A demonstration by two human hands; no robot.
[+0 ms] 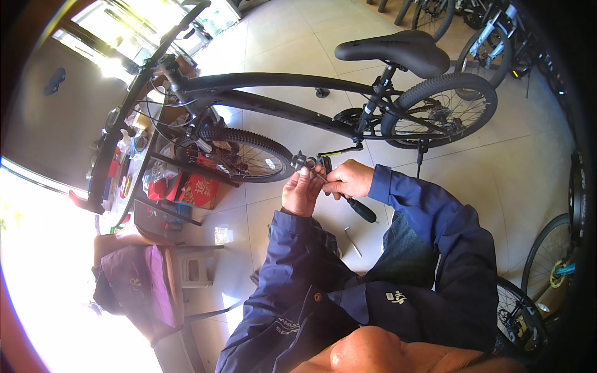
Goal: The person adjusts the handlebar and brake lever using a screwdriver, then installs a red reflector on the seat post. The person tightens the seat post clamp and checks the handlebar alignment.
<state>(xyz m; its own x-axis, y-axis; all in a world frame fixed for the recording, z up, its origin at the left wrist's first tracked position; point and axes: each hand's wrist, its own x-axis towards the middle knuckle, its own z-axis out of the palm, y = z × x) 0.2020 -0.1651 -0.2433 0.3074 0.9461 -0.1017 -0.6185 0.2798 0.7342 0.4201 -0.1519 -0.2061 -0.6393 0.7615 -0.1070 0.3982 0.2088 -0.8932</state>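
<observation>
Pale tiled floor (469,186), bright window (134,15) upper left, tan chair (176,298), white stool (194,258)

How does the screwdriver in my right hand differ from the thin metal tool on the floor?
The screwdriver has a thick dark handle; the metal tool is slim and silvery. Your right hand grips the screwdriver; the metal tool lies on the floor. Both are elongated.
</observation>
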